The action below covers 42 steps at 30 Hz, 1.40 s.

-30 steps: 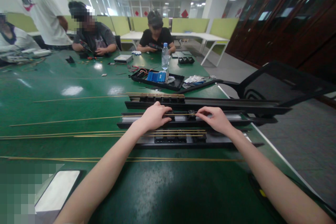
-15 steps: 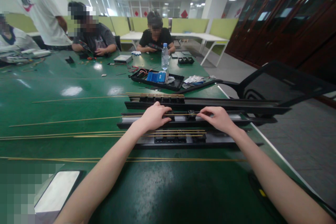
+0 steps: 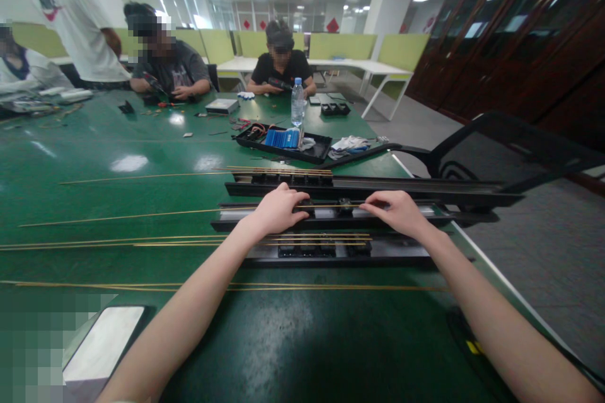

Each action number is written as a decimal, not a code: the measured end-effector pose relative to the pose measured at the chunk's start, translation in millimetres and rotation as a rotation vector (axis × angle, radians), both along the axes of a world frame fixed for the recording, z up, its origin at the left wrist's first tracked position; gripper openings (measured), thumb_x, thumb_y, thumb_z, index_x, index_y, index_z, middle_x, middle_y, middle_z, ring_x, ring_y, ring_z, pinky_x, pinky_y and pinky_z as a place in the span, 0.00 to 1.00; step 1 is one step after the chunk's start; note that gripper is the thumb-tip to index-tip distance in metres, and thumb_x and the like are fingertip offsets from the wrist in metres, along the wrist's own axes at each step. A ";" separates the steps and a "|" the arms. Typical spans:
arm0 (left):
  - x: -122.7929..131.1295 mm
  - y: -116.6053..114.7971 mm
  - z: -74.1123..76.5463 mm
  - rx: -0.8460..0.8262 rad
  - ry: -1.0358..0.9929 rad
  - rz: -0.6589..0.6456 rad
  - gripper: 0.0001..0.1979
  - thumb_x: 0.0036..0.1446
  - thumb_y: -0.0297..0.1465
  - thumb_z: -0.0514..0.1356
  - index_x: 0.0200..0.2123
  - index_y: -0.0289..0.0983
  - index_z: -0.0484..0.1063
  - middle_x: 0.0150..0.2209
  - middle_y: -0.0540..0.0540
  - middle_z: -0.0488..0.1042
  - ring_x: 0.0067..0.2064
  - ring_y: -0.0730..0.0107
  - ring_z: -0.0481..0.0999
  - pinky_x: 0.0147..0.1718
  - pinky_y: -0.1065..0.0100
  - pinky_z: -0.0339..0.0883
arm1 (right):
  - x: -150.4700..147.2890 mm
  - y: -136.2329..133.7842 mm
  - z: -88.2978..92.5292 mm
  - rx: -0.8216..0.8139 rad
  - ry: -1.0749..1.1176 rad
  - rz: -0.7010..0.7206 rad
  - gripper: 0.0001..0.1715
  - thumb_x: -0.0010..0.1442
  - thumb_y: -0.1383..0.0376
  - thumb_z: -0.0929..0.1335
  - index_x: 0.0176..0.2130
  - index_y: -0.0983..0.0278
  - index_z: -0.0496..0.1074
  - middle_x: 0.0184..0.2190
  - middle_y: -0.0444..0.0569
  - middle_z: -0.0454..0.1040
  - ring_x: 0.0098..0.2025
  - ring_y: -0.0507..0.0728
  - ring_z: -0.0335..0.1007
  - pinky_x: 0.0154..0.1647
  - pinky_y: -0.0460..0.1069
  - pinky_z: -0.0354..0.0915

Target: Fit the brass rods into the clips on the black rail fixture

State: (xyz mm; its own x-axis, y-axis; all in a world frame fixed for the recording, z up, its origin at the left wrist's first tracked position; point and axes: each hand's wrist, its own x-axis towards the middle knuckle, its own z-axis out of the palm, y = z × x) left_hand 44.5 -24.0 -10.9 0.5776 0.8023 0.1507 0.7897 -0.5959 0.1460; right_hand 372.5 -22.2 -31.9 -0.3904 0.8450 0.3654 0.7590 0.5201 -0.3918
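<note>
Across the middle black channel [image 3: 265, 221] runs a long thin brass-coloured rod [image 3: 118, 217], reaching far out to the left over the table. Its right end is pinched between the thumb and fingertips of my right hand [image 3: 394, 209]. My left hand [image 3: 276, 211] has its thumb and fingers closed around a small black block [image 3: 307, 206] in that channel, with the rod passing there. Another black block [image 3: 345, 206] sits in the channel between my hands. The nearer channel [image 3: 340, 261] holds several black blocks [image 3: 321, 245] with several rods across them.
A farther channel [image 3: 401, 189] also carries blocks and rods. Loose rods [image 3: 302, 286] lie in front. Behind are a black tray [image 3: 319, 150], a water bottle [image 3: 297, 104] and gloves [image 3: 350, 146]. A phone-like slab [image 3: 106, 343] lies front left; a chair [image 3: 510, 145] stands right. Several people work beyond.
My right hand has shifted slightly to the right, and the rod has slid a little the same way. My left hand stays in place on the block.
</note>
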 end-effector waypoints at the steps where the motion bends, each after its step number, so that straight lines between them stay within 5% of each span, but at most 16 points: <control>1: 0.0 0.3 -0.3 0.002 0.000 -0.001 0.24 0.61 0.42 0.59 0.58 0.40 0.70 0.48 0.44 0.78 0.50 0.55 0.69 0.46 0.62 0.68 | 1.0 0.3 0.2 -0.002 -0.002 0.002 0.19 0.62 0.50 0.68 0.33 0.60 0.79 0.30 0.48 0.81 0.31 0.57 0.75 0.30 0.49 0.64; 27: -0.3 0.9 -0.6 -0.002 -0.022 -0.012 0.24 0.61 0.42 0.59 0.58 0.40 0.70 0.48 0.45 0.79 0.50 0.55 0.69 0.47 0.61 0.67 | 48.3 7.3 19.6 -0.223 -0.106 -0.098 0.19 0.60 0.48 0.68 0.33 0.59 0.80 0.29 0.46 0.81 0.31 0.59 0.75 0.32 0.50 0.63; 42: -0.1 1.9 -1.6 0.001 -0.016 -0.005 0.24 0.61 0.42 0.59 0.58 0.41 0.70 0.48 0.45 0.78 0.50 0.55 0.69 0.47 0.61 0.68 | -19.9 -7.7 12.0 -0.006 -0.111 -0.018 0.18 0.66 0.52 0.64 0.38 0.58 0.78 0.38 0.47 0.81 0.37 0.58 0.75 0.37 0.50 0.65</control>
State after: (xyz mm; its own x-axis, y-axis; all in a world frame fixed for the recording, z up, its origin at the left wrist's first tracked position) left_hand 44.4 -22.2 -12.5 0.5790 0.7993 0.1606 0.7842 -0.5999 0.1583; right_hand 352.7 -29.8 -19.8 -0.4133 0.8542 0.3157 0.8067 0.5042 -0.3082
